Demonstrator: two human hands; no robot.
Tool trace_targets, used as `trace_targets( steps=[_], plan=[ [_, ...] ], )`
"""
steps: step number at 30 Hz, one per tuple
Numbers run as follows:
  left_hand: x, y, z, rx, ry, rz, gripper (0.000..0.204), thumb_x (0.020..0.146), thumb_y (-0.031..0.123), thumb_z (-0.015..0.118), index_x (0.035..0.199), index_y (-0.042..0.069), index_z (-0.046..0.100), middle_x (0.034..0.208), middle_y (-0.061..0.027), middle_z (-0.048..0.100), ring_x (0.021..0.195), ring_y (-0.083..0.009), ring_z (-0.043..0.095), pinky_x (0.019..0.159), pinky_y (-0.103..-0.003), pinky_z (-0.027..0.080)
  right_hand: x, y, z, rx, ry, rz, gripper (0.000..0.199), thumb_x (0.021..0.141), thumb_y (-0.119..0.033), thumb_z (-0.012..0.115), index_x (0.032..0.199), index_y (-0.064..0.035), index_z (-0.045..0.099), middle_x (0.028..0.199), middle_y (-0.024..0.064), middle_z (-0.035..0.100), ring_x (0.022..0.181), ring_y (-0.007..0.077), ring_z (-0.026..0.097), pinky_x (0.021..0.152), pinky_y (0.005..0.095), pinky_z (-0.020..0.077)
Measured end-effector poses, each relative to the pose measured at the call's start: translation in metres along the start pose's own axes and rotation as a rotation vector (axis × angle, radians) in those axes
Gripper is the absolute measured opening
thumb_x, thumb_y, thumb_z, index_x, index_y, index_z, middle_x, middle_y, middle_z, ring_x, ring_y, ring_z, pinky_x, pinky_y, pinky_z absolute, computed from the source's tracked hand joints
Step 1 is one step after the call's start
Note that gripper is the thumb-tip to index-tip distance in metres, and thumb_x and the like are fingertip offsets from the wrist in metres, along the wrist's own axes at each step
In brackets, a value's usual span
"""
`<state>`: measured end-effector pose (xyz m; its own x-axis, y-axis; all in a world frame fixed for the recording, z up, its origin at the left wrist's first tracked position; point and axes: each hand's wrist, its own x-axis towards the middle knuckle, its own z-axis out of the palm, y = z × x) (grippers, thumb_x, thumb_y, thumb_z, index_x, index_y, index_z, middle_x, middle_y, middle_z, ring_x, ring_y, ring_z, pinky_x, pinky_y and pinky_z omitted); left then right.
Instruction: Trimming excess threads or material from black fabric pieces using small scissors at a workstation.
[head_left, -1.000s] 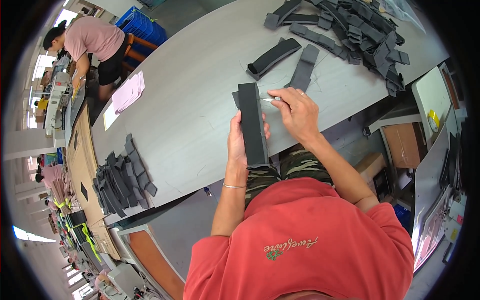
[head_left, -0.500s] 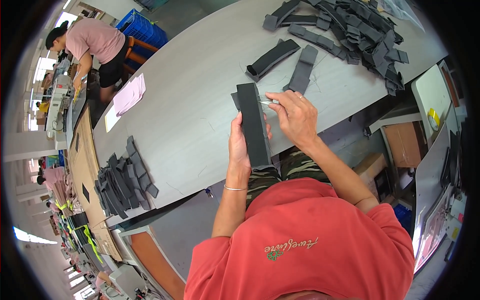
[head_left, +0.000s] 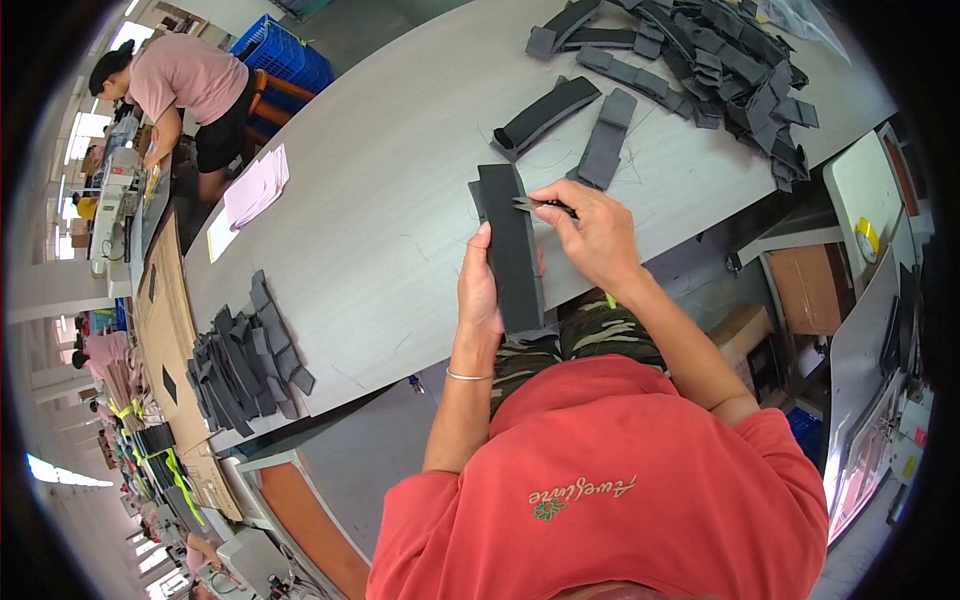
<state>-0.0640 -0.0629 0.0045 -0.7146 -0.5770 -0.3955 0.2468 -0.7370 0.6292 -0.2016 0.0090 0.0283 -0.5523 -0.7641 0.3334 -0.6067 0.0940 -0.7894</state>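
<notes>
The left hand (head_left: 480,290) is closed around a long dark strip (head_left: 512,250), holding it upright above the edge of the grey table (head_left: 380,200). The right hand (head_left: 590,235) pinches small snips (head_left: 540,205) against the strip's upper right edge.

My left hand (head_left: 479,285) stands upright, fingers pointing to twelve o'clock, thumb along its right edge, forearm dropping toward six with a thin bangle at the wrist. My right hand (head_left: 592,235) is curled, fingertips pinched toward nine, forearm running to five.
</notes>
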Motion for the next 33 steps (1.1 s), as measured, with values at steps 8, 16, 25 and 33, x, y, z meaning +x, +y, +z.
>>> trace_targets(
  steps=[8,16,25,33],
  plan=[
    [0.001,-0.007,0.002,0.044,0.062,0.018,0.041,0.097,0.039,0.038,0.101,0.003,0.057,0.079,-0.0105,0.063,0.062,-0.0204,0.062,0.053,-0.031,0.052,0.002,-0.004,0.008,-0.077,0.027,-0.138,0.011,0.081,-0.017,0.065,0.090,-0.0104,0.067,0.081,0.0040,0.066,0.069,0.0229,0.060,0.059,0.0335,0.0458],
    [0.000,-0.008,-0.005,0.214,0.069,0.043,0.041,0.097,0.039,0.038,0.102,0.002,0.056,0.079,-0.0105,0.063,0.062,-0.0201,0.061,0.055,-0.030,0.052,0.007,0.002,0.006,0.018,-0.008,0.071,0.012,0.082,-0.018,0.065,0.090,-0.0100,0.067,0.075,0.0033,0.066,0.065,0.0188,0.059,0.059,0.0300,0.0449],
    [0.002,0.012,-0.008,0.018,-0.025,0.086,0.041,0.097,0.039,0.038,0.104,0.003,0.057,0.086,-0.0096,0.063,0.072,-0.0196,0.063,0.060,-0.030,0.053,-0.009,-0.002,-0.008,0.246,-0.215,0.038,0.017,0.083,-0.018,0.064,0.098,-0.0087,0.066,0.085,0.0051,0.068,0.073,0.0202,0.061,0.063,0.0305,0.0459],
    [0.004,0.010,-0.002,-0.103,0.101,0.149,0.035,0.097,0.037,0.042,0.104,0.006,0.057,0.089,-0.0063,0.062,0.075,-0.0167,0.063,0.063,-0.030,0.054,-0.032,-0.016,-0.001,0.047,-0.200,-0.116,0.016,0.077,-0.014,0.070,0.092,-0.0111,0.068,0.092,0.0041,0.055,0.064,0.0217,0.058,0.057,0.0340,0.0451]
  ],
)
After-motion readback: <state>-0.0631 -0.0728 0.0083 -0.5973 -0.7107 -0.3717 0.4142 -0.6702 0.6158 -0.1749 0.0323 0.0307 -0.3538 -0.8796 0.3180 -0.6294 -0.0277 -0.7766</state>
